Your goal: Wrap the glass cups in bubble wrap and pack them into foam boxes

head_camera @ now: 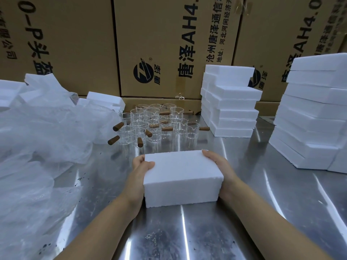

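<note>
Foam box (181,177) lies with its long axis across me, my left hand (139,168) and right hand (220,165) each gripping one short end, while the foam stacks (309,117) stand off to the right, nearer my right hand.

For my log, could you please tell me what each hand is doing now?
Left hand: grips the foam box.
Right hand: grips the same box.

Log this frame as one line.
box: closed, between both hands | left hand: grips left end | right hand: grips right end | cups: bare, behind box | foam stacks: right
</note>
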